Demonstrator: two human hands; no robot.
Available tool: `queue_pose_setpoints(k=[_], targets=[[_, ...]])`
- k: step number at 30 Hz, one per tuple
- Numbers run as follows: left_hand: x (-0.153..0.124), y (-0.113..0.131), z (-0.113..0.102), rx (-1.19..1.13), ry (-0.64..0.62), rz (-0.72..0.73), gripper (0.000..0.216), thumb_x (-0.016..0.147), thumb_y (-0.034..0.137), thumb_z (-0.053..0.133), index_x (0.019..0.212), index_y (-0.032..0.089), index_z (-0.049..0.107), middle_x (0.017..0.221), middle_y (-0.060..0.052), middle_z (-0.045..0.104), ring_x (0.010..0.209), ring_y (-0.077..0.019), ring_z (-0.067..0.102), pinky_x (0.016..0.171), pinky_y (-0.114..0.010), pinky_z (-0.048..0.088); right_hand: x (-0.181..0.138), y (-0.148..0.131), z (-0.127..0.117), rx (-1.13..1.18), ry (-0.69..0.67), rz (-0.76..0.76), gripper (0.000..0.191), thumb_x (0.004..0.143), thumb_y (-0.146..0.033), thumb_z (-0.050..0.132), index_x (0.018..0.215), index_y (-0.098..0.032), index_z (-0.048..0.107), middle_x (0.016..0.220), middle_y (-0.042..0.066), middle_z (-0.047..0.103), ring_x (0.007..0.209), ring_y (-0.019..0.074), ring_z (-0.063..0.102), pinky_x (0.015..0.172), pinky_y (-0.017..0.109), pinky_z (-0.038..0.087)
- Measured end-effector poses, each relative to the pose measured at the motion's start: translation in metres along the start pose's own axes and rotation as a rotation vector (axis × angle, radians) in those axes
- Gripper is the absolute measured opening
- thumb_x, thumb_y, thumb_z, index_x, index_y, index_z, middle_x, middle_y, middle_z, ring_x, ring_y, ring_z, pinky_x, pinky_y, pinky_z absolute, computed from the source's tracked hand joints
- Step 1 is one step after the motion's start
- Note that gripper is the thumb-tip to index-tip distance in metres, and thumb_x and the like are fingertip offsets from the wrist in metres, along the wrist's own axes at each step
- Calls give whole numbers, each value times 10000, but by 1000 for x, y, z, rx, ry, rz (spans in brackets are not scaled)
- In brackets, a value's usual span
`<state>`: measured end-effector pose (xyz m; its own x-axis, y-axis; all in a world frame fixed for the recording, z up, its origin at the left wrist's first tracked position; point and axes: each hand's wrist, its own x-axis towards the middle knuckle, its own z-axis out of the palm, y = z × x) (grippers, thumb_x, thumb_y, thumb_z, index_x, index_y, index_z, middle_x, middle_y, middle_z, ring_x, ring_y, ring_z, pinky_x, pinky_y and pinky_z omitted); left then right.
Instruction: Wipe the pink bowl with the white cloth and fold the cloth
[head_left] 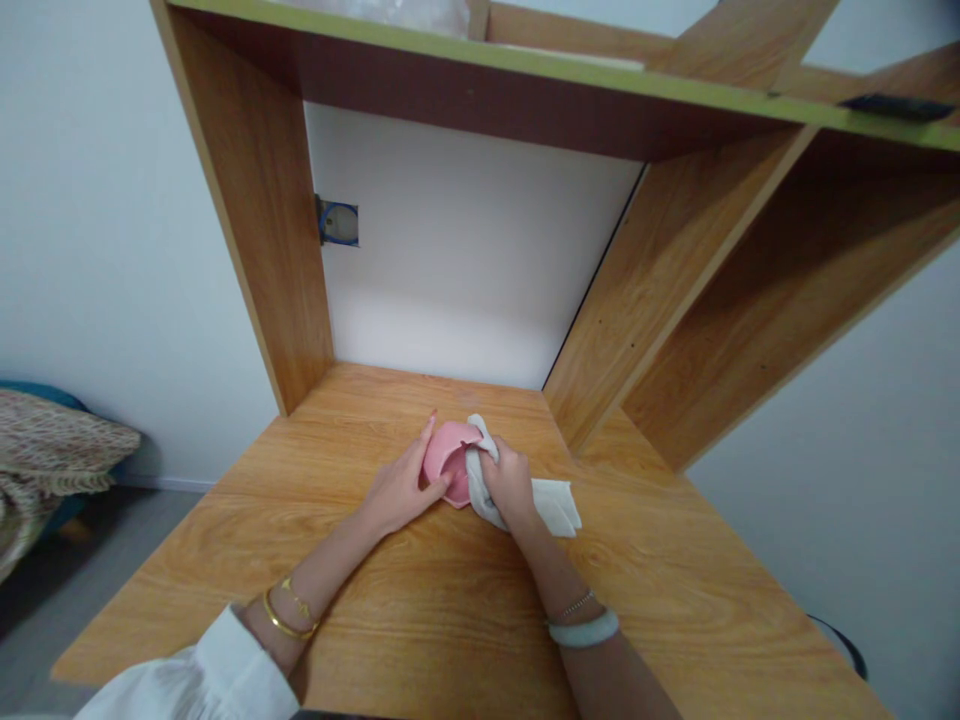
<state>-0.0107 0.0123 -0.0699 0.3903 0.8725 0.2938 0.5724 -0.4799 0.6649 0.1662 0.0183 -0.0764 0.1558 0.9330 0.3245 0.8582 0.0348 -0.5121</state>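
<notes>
A small pink bowl lies tilted on the wooden desk, near its middle. My left hand grips the bowl's left side, fingers along its rim. My right hand is closed on a white cloth and presses part of it into the bowl's right side. The rest of the cloth trails to the right on the desk.
Wooden side panels and a shelf enclose the desk's back. A wall socket cutout sits at the back left. A patterned blanket lies on furniture at the far left, and a dark cable hangs off the right.
</notes>
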Motion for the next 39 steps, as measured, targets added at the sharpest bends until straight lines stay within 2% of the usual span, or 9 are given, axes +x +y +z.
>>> queue_pose_setpoints(k=[3, 6, 13, 20, 23, 26, 31, 35, 39], targets=[[0, -5, 10, -78, 8, -21, 842, 763, 429, 520, 1395, 171, 26, 1380, -133, 323, 1144, -264, 458, 912, -375, 394, 2, 3, 4, 89, 17, 24, 300, 849, -229, 356, 980, -137, 610, 864, 93, 673, 799, 180, 610, 654, 217, 397], [1, -7, 12, -125, 34, -23, 767, 762, 346, 521, 1383, 173, 103, 1345, -111, 382, 1117, -229, 482, 925, -348, 389, 3, 2, 3, 75, 3, 14, 285, 844, -253, 379, 946, -142, 622, 838, 86, 675, 767, 176, 613, 629, 213, 393], [3, 2, -16, 67, -92, 81, 818, 635, 214, 592, 1363, 278, 224, 1324, -33, 431, 1132, -250, 471, 956, -361, 352, -3, -6, -7, -211, -20, -94, 275, 773, -273, 500, 1015, -189, 598, 802, 75, 676, 741, 204, 612, 623, 233, 361], [1, -5, 0, 10, 0, -9, 812, 758, 408, 521, 1397, 172, 78, 1331, -122, 407, 1121, -275, 479, 910, -394, 390, 1, 3, 8, 34, 10, -13, 278, 827, -222, 385, 988, -160, 603, 846, 80, 674, 786, 180, 605, 637, 213, 382], [2, -9, 9, -72, 25, 25, 823, 737, 365, 548, 1389, 147, 95, 1369, -124, 347, 1161, -248, 443, 948, -369, 369, 1, 5, 12, 84, 0, -3, 295, 835, -218, 358, 985, -155, 604, 822, 73, 674, 757, 173, 606, 619, 212, 389], [3, -9, 5, -85, 64, 74, 754, 709, 249, 535, 1371, 162, 186, 1369, -91, 355, 1209, -218, 387, 1002, -347, 312, -2, 0, 7, -36, 3, -13, 281, 811, -236, 409, 1001, -167, 605, 806, 74, 675, 739, 184, 609, 619, 223, 383], [3, -1, -13, 43, -29, 50, 773, 626, 190, 554, 1347, 236, 279, 1320, -41, 434, 1150, -243, 453, 981, -367, 338, -6, -8, -2, -222, -4, -83, 338, 771, -283, 481, 1086, -203, 573, 794, 72, 675, 714, 206, 613, 628, 246, 372], [3, -1, -14, 69, -20, 0, 730, 668, 221, 542, 1348, 251, 277, 1310, -40, 447, 1126, -255, 478, 967, -379, 348, -6, -7, 4, -75, -10, -61, 285, 778, -237, 445, 1017, -201, 596, 849, 69, 672, 771, 190, 607, 659, 231, 383], [3, -6, -3, -78, 24, -37, 760, 764, 349, 510, 1390, 204, 105, 1347, -102, 386, 1138, -257, 467, 948, -393, 365, -5, -3, 11, 142, 35, -23, 281, 785, -209, 396, 973, -167, 600, 831, 65, 666, 753, 178, 595, 676, 235, 400]])
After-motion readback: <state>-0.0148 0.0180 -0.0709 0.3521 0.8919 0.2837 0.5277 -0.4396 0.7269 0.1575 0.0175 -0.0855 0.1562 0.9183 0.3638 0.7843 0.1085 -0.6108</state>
